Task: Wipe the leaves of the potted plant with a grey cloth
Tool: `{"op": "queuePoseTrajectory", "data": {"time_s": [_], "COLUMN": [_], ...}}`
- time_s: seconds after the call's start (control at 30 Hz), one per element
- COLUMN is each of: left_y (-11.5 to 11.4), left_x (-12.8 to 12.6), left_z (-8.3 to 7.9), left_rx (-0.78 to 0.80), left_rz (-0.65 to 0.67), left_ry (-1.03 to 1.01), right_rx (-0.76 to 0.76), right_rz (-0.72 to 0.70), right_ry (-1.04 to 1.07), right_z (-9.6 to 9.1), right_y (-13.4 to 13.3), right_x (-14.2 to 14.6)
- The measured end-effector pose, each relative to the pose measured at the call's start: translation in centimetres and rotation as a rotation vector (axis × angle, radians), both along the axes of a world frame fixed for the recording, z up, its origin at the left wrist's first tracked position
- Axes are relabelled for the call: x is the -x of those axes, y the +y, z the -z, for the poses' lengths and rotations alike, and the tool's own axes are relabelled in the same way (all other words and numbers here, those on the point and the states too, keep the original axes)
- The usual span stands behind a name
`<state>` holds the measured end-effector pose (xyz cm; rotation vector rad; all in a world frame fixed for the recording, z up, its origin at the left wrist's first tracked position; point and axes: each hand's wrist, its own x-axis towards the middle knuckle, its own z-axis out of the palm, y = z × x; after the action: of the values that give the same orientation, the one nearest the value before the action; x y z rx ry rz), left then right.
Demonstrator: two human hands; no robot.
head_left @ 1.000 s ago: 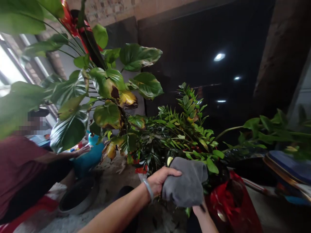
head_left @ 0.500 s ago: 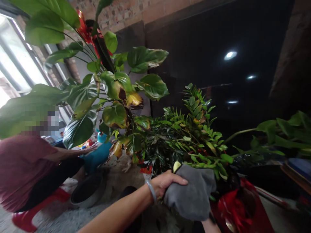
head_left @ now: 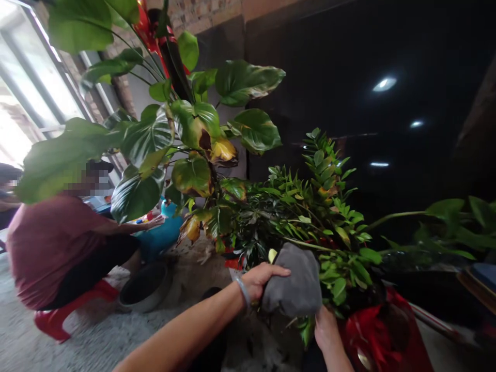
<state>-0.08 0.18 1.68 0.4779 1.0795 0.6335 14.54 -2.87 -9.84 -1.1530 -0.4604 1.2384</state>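
Observation:
A grey cloth (head_left: 293, 281) is bunched between my two hands, in front of the leafy green plant (head_left: 310, 222). My left hand (head_left: 260, 280), a pale bangle (head_left: 244, 292) on its wrist, grips the cloth's left side with the thumb laid across it. My right hand (head_left: 326, 326) holds the cloth at its lower right edge, its fingers mostly hidden by the fabric. A small yellow-green piece (head_left: 272, 255) shows just above my left hand, and leaves (head_left: 307, 330) hang below the cloth. Whatever lies under the cloth is hidden.
A tall broad-leaved plant (head_left: 194, 121) rises ahead on the left. A person in a red shirt (head_left: 58, 248) sits on a red stool (head_left: 77, 310) beside a dark basin (head_left: 145, 289). Red wrapping (head_left: 382, 330) stands at the lower right, and a dark panel (head_left: 329, 77) stands behind.
The cloth has shifted slightly left and now covers less of my right hand, whose back and wrist show. My view has turned a little to the left.

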Motion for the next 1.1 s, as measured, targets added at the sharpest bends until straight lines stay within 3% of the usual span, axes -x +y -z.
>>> {"op": "queuePoseTrajectory", "data": {"time_s": [0.07,0.13,0.2,0.27,0.33,0.5,0.57,0.63,0.77,0.83,0.9,0.97,1.03,1.1], "left_y": [-0.5,-0.1,1.1,2.3,3.0,1.2,0.2,-0.1,2.0,3.3,3.9,3.3,1.6,-0.3], "left_x": [1.8,2.4,1.8,0.5,-0.7,0.2,1.4,2.1,1.7,1.4,1.6,2.3,3.3,4.3], "left_z": [-1.8,-4.9,-7.8,-8.8,-7.4,0.2,0.9,-0.9,-7.4,-8.7,-7.5,-4.6,-1.4,0.4], "left_rx": [-0.028,-0.128,-0.260,-0.362,-0.357,-0.028,0.029,0.004,-0.282,-0.398,-0.366,-0.234,-0.105,0.025], "left_rz": [-0.043,-0.116,-0.173,-0.199,-0.212,-0.096,-0.038,-0.031,-0.156,-0.231,-0.283,-0.293,-0.247,-0.149], "left_ry": [-0.032,-0.114,-0.200,-0.231,-0.170,-0.046,-0.073,-0.122,-0.257,-0.266,-0.203,-0.118,-0.060,-0.025], "right_rx": [0.040,0.079,0.091,0.089,0.084,0.086,0.092,0.095,0.087,0.079,0.076,0.076,0.080,0.080], "right_rz": [0.029,0.063,0.077,0.083,0.088,0.102,0.105,0.106,0.088,0.076,0.068,0.061,0.055,0.048], "right_ry": [0.022,0.042,0.063,0.087,0.109,0.155,0.168,0.169,0.171,0.183,0.199,0.213,0.225,0.234], "right_z": [-0.3,-0.7,-1.2,-1.7,-1.9,-1.8,-1.7,-1.7,-1.8,-1.8,-1.5,-1.1,-0.5,0.1], "right_y": [-0.2,-0.3,-0.4,-0.4,-0.5,-0.4,-0.5,-0.5,-0.5,-0.5,-0.4,-0.2,-0.1,0.0], "right_x": [0.0,0.2,0.4,0.6,0.8,0.8,0.7,0.7,0.7,0.8,0.8,0.7,0.6,0.5]}}
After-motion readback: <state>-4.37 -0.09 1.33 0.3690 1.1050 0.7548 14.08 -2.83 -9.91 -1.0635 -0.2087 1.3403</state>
